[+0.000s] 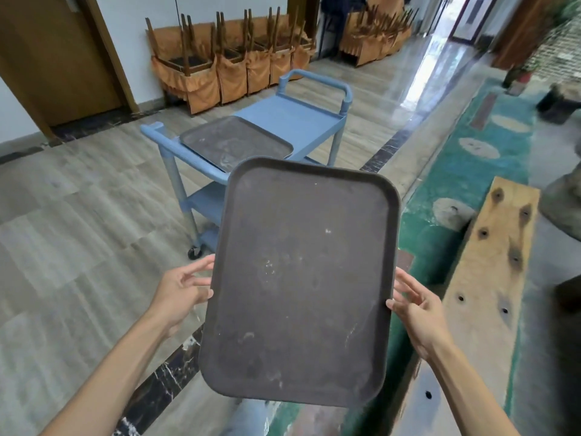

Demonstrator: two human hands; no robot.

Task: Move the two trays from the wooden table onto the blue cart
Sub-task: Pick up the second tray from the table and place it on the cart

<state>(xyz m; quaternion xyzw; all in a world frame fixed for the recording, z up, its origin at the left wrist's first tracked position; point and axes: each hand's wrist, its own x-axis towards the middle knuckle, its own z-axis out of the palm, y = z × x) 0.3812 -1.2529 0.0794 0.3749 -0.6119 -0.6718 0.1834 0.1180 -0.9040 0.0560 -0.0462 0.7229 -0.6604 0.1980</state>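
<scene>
I hold a dark brown rectangular tray (301, 278) in the air in front of me, its long side pointing away. My left hand (184, 291) grips its left edge and my right hand (418, 309) grips its right edge. Beyond it stands the blue cart (301, 121) with a handle at each end. A second dark tray (234, 141) lies flat on the near-left part of the cart's top shelf. The held tray hides part of the cart's near edge and lower shelf.
A wooden plank table (496, 247) with dark knots runs along my right. Stacked upturned chairs with orange covers (226, 58) line the far wall. A wooden door (53, 58) is at far left. Green carpet (471, 171) lies between the cart and the wooden table.
</scene>
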